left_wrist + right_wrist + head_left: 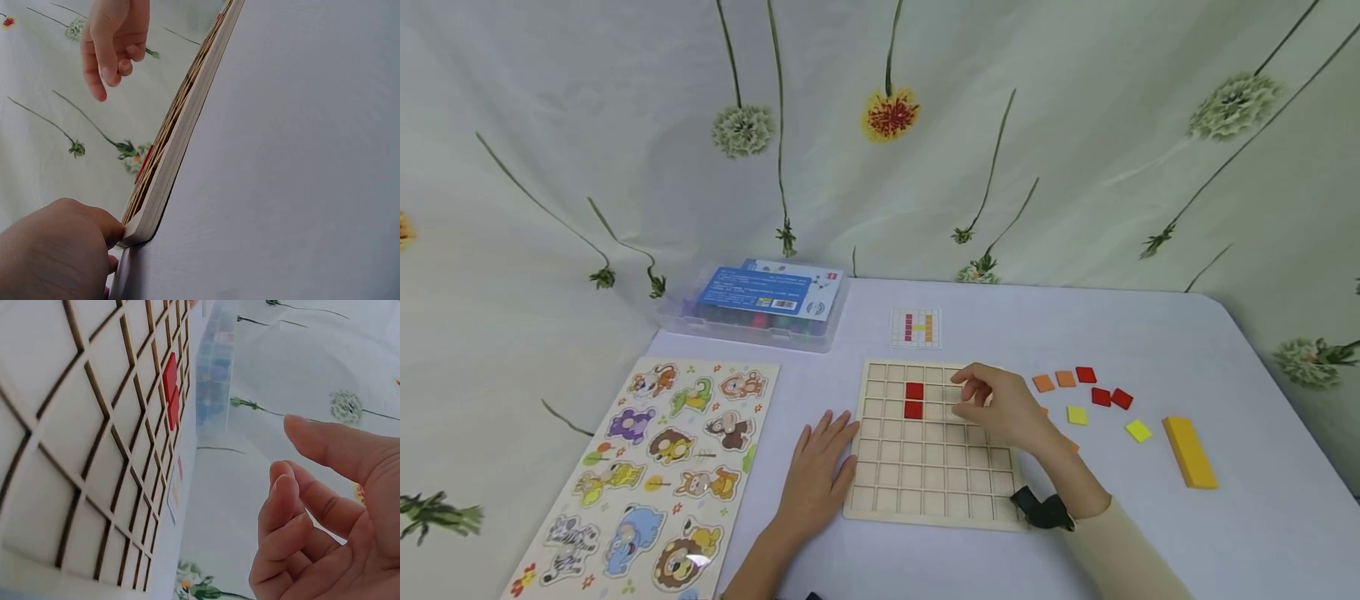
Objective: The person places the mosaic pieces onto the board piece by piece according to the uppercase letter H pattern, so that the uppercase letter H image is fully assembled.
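Two red square tiles (913,401) sit one below the other in adjoining cells of a wooden grid board (934,479). Over the upper right of that board hovers my right hand (1000,404), its thumb and forefinger apart with nothing between them. In the right wrist view the fingers of the right hand (312,525) are loosely bent and hold nothing. My left hand (816,479) lies with its fingers extended on the table beside the board's left edge. In the left wrist view, the left hand (62,244) has its thumb against the board's corner.
Loose red (1086,375), orange (1065,379) and yellow tiles (1077,415) lie right of the board, near a yellow block (1190,452). A pattern card (916,327) lies behind it. An animal puzzle (700,458) and a clear plastic box (752,329) are at left.
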Demonstrator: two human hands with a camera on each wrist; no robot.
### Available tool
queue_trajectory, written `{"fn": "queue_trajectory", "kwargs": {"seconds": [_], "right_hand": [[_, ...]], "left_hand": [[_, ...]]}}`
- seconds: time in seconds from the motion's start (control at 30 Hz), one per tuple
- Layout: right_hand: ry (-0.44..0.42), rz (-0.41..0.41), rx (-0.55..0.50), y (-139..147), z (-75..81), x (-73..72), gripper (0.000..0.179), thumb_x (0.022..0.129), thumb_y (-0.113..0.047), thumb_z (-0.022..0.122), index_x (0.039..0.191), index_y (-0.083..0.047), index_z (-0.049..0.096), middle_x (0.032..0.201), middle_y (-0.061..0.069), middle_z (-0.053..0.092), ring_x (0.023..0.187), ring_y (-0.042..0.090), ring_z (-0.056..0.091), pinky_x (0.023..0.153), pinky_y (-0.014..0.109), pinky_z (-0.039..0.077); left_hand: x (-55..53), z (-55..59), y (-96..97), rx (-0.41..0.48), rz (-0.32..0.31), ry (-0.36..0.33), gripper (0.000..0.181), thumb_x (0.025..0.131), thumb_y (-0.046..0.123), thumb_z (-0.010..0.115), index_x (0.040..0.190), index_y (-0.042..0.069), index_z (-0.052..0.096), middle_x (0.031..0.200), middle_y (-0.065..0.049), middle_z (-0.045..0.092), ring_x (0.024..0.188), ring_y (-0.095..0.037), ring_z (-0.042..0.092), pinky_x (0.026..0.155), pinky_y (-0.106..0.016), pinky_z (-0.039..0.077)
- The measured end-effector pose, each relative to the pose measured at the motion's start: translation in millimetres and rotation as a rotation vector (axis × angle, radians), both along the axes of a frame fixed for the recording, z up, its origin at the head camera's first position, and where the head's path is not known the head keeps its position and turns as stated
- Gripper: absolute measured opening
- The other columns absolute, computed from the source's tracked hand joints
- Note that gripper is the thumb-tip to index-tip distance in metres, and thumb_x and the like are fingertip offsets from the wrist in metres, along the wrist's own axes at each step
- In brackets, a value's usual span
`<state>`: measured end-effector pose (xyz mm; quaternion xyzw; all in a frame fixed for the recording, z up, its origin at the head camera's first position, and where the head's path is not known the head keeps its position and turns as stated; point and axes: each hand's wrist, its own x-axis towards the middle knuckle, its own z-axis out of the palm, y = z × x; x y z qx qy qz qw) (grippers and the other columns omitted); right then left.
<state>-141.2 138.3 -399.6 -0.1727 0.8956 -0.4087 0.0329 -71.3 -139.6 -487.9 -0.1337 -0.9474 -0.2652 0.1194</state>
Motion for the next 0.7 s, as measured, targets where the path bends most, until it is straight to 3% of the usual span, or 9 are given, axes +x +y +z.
{"fn": "queue_trajectory", "kwargs": {"seconds": [0.2, 0.47, 0.7], "right_hand": [[0.094, -0.100, -0.018, 37.2, 11.0, 10.3, 0.036, 0.083, -0.009, 0.076, 0.117, -0.005, 0.065, 0.091, 0.007, 0.064, 0.076, 0.014, 0.055, 0.062, 0.022, 0.047], [0.259, -0.235, -0.034, 93.0, 15.7, 18.3, 0.036, 0.083, -0.007, 0.076, 0.118, -0.004, 0.065, 0.091, 0.008, 0.064, 0.077, 0.002, 0.051, 0.065, 0.013, 0.044], [0.234, -0.409, -0.053, 141.8, 9.2, 13.8, 0.036, 0.089, -0.012, 0.071, 0.122, -0.002, 0.062, 0.096, 0.011, 0.063, 0.080, -0.001, 0.050, 0.067, 0.006, 0.040]], "left_hand": [[0.1, -0.7, -0.5, -0.005, -0.001, 0.008, 0.044, 0.091, 0.014, 0.062, 0.134, 0.007, 0.058, 0.145, -0.011, 0.053, 0.141, -0.036, 0.039, 0.115, -0.060, 0.024], [-0.4, -1.0, 0.4, -0.003, -0.005, -0.001, 0.044, 0.092, 0.014, 0.062, 0.135, 0.008, 0.057, 0.145, -0.010, 0.052, 0.142, -0.036, 0.038, 0.116, -0.060, 0.023], [0.1, 0.6, 0.4, -0.008, -0.004, 0.005, 0.044, 0.092, 0.014, 0.062, 0.134, 0.006, 0.057, 0.145, -0.012, 0.052, 0.141, -0.037, 0.038, 0.115, -0.060, 0.024]]}}
